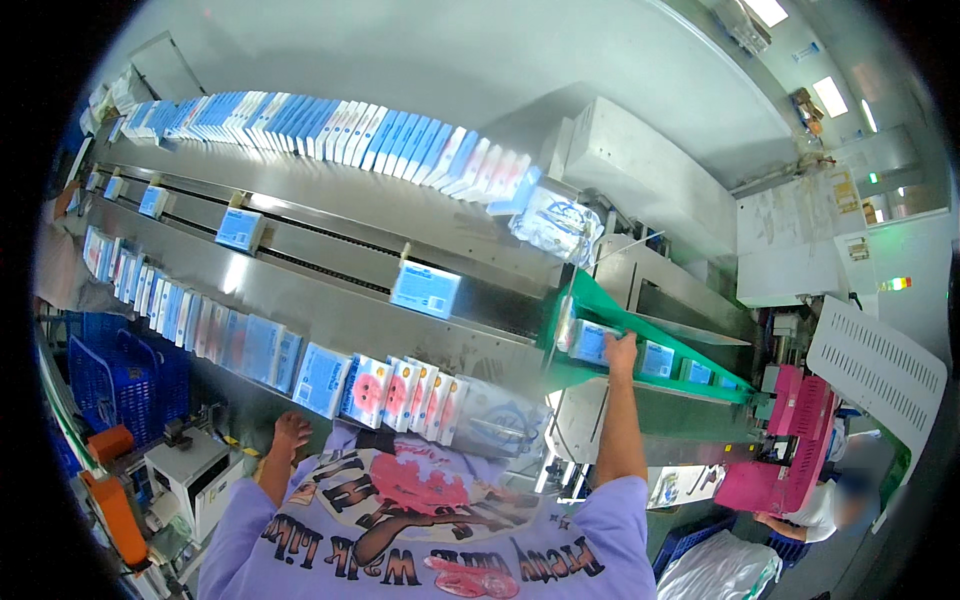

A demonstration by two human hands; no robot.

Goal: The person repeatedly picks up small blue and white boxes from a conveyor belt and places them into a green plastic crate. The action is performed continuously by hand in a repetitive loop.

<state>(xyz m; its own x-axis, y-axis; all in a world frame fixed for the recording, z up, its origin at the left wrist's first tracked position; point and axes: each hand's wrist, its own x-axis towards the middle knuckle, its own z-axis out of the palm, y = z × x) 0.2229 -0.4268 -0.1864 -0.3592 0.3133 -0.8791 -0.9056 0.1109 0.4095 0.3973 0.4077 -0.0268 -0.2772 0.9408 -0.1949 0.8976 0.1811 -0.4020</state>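
My right hand reaches over the green conveyor belt, its fingers closed on the right end of a flat blue-and-white pack. More such packs lie farther along the belt, one being a blue pack just right of my hand. Low on the left, my left hand hangs with fingers loosely apart and holds nothing. It is below the near row of upright packs, apart from them. In that row, white packs with a pink round picture stand in front of me.
A steel line with a chain track carries spaced packs, including a blue one. Along its far side stands a long row of packs, ending at a plastic-wrapped bundle. Pink machine covers are at the right; blue crates stand left.
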